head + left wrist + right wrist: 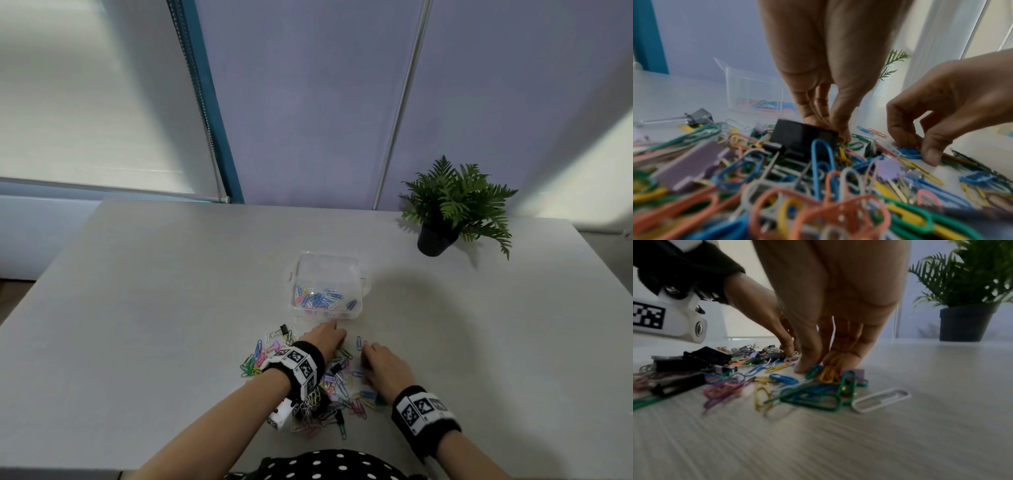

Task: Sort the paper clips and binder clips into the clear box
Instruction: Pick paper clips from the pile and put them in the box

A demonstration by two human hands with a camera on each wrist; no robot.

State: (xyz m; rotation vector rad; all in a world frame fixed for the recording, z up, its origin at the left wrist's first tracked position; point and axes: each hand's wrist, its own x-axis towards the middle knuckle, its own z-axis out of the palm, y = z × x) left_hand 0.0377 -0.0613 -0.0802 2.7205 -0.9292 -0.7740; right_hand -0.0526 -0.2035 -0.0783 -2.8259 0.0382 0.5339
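Right wrist view: our right hand [830,308] reaches down at centre, fingertips [803,368] on a cluster of paper clips [818,391] (green, yellow, blue) on the pale table [920,426]. White paper clip [880,400] at 4 o'clock from them. At 9 o'clock, our left hand [760,314] over black binder clips [709,357]. Potted plant [966,305] at 2 o'clock, well apart.

We see paper clips [342,394] in blue, green, yellow, pink, orange, purple and white, binder clips [803,139] in black and lilac, a pale grey surface [137,308], a green plant [459,198] and its dark pot [433,241].
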